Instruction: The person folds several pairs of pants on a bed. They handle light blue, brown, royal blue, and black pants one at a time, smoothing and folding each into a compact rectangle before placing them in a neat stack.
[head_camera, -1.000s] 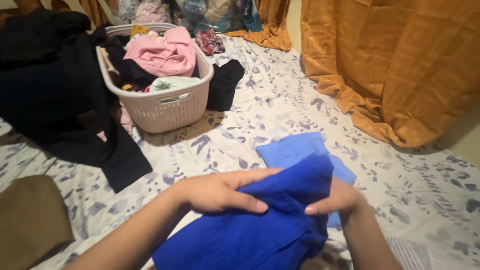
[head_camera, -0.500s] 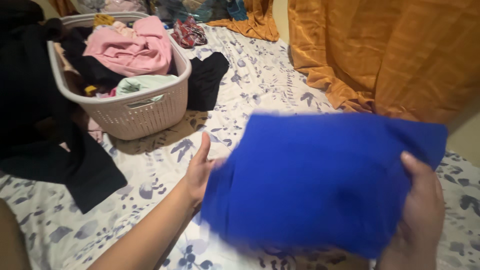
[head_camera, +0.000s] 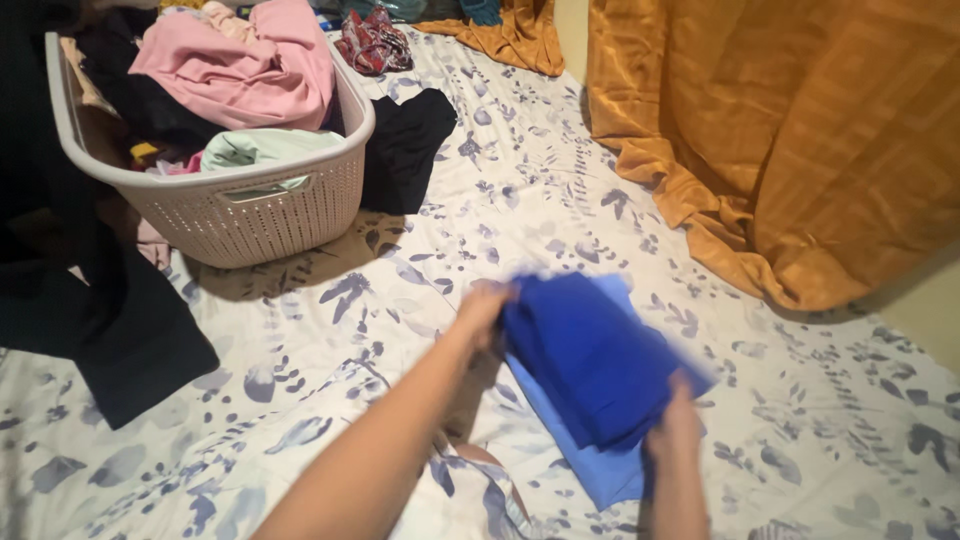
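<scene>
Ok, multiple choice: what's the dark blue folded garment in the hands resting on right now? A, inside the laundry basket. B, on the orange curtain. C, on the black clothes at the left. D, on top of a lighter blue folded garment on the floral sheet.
D: the dark blue garment, held by the left hand and right hand, lies over a lighter blue garment on the floral sheet, apart from the laundry basket.

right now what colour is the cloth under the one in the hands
Light blue, under the darker blue cloth; head view.
</scene>
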